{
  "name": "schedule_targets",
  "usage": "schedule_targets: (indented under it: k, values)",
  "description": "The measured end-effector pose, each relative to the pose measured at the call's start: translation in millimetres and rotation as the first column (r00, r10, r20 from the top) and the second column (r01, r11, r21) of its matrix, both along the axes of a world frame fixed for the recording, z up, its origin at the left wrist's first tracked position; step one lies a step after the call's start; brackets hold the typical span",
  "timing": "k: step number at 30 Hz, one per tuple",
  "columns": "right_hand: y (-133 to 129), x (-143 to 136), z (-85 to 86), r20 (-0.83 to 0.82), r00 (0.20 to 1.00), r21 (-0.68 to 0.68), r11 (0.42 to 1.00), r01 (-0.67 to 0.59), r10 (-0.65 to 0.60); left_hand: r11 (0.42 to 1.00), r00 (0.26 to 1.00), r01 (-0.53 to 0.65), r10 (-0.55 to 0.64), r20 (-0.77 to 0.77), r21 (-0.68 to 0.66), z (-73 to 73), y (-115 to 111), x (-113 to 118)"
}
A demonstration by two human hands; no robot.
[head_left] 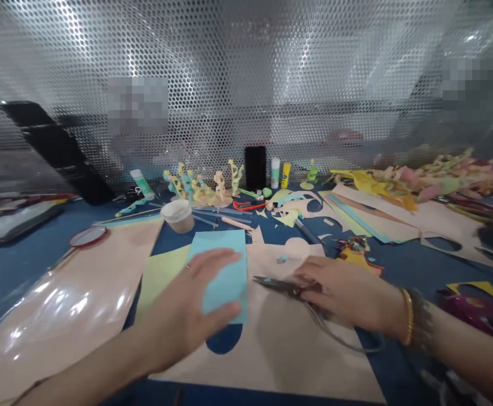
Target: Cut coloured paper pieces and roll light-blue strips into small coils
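Observation:
My right hand (347,287) grips a pair of scissors (269,283) by the handles, its blades pointing left and nearly together. Over a light blue sheet of paper (218,243) hovers my left hand (187,307), fingers spread and thumb apart; whether it touches the sheet I cannot tell. Beneath the blue sheet lie a pale yellow-green sheet (157,282) and a large pale pink sheet (318,366). A rounded hole near the blue sheet's lower edge shows the dark blue table (225,341). A tiny blue scrap (282,259) rests left of my right hand's knuckles.
A paper cup (181,220), curled paper figures (204,189), a black phone (255,167) and glue sticks (275,172) stand toward a perforated metal panel (212,73). Plastic-covered pink paper (72,299) lies left; cut sheets (373,214) and a purple object (474,310) are right.

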State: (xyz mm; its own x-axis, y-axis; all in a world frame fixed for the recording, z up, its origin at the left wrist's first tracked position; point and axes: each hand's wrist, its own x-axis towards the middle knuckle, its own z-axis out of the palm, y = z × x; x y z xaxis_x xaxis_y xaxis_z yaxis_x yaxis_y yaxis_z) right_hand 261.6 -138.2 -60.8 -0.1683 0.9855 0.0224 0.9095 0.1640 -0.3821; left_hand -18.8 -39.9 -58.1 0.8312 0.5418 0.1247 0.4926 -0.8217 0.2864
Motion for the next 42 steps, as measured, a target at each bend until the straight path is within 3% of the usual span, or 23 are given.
schedule_targets:
  k: [2, 5, 9, 11, 17, 20, 23, 27, 30, 33, 38, 42]
  values:
    - [-10, -4, -5.0, 0.102, 0.995, -0.049, 0.999, 0.016, -0.011, 0.998, 0.991, 0.055, -0.057, -0.125, -0.016, -10.8, 3, 4]
    - [-16, -8, -4.4, 0.124, 0.992, -0.090, 0.996, 0.013, -0.002, 0.991, 0.965, 0.125, -0.131, -0.229, -0.039, -18.4, 11, 15]
    - [-15, -11, 2.4, 0.086, 0.995, -0.109, 0.993, -0.041, 0.051, 0.988, 0.981, 0.154, -0.153, -0.116, -0.006, -9.8, 28, 46]
    - [-15, -12, 3.8, 0.092, 0.994, -0.091, 0.995, -0.052, 0.060, 0.981, 0.980, 0.195, -0.195, -0.024, -0.006, -6.8, 38, 72]
    - [-22, -18, 2.2, 0.131, 0.983, -0.069, 0.990, -0.123, 0.131, 0.952, 0.953, 0.303, -0.303, 0.004, -0.046, -13.8, 57, 155]
    - [-25, -18, 0.9, 0.095, 0.985, -0.071, 0.988, -0.137, 0.143, 0.960, 0.961, 0.276, -0.275, 0.023, -0.056, -4.5, 65, 168]
    - [-25, -13, -2.0, 0.025, 0.991, -0.084, 0.988, -0.129, 0.132, 0.974, 0.976, 0.217, -0.216, 0.011, -0.063, 16.0, 74, 148]
    - [-26, -9, -6.9, -0.026, 0.991, -0.088, 0.987, -0.135, 0.134, 0.987, 0.976, 0.133, -0.146, -0.165, -0.087, 30.0, 70, 83]
    - [-27, -11, -10.2, 0.028, 0.991, -0.018, 0.991, -0.134, 0.134, 0.991, 0.935, 0.086, -0.116, -0.336, -0.103, 15.8, 49, 30]
    - [-28, -15, -13.4, 0.073, 0.988, 0.047, 0.989, -0.139, 0.136, 0.998, 0.936, 0.045, -0.057, -0.346, -0.044, -7.5, 26, -4]
    - [-28, -16, -20.1, 0.089, 0.987, 0.110, 0.984, -0.140, 0.131, 0.996, 0.947, 0.073, -0.054, -0.317, 0.048, -27.2, 12, -16]
    - [-28, -14, -25.1, 0.097, 0.985, 0.130, 0.980, -0.153, 0.141, 0.951, 0.965, 0.194, -0.141, -0.220, 0.242, -32.3, 7, -15]
